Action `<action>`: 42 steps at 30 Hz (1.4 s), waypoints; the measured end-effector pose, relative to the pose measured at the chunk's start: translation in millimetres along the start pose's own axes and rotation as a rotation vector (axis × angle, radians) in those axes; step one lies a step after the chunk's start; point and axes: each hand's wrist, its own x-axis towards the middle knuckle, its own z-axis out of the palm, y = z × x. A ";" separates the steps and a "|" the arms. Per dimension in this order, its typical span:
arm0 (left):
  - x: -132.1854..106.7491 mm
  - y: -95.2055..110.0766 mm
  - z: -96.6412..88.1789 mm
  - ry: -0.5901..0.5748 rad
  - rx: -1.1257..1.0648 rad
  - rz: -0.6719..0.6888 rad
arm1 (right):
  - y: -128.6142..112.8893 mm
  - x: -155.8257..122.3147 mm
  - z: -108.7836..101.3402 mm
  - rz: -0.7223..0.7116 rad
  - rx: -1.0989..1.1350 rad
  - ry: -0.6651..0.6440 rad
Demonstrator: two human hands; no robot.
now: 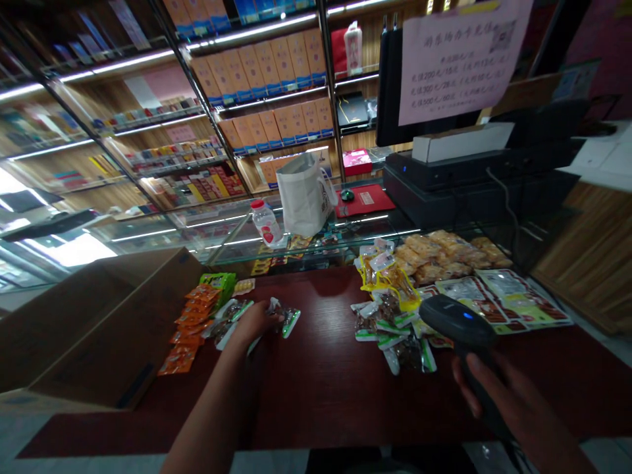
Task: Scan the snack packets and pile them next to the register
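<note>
Pointing left, scanner (pixel 457 319) slants down-right in right fingers (pixel 464 390); left fingers (pixel 270 318) touch packet (pixel 291 322), grip unclear

The dark scanner (pixel 461 327) (blue-lit) tilts — a green-edged packet (pixel 290 320) is well left.

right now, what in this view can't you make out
In the head view:
whether the left hand grips the snack packet: the hand hides the contact
grip of the barcode scanner: partly behind the right hand
white bag: walls hide any contents
cardboard box: cut by the left edge
</note>
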 end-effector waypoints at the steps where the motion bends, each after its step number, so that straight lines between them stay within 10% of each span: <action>1: -3.5 2.3 0.4 0.025 -0.010 0.010 | -1.1 0.4 0.5 0.006 0.001 -0.015; 7: -35.5 35.5 11.1 0.212 -0.470 0.048 | -8.5 7.1 12.5 0.016 0.012 -0.067; 18: -93.9 102.6 50.2 0.109 -1.397 -0.103 | -16.5 0.2 45.4 0.002 0.082 -0.232; 42: -108.9 119.8 68.3 0.253 -1.232 0.027 | -22.2 -8.0 66.4 -0.070 0.146 -0.348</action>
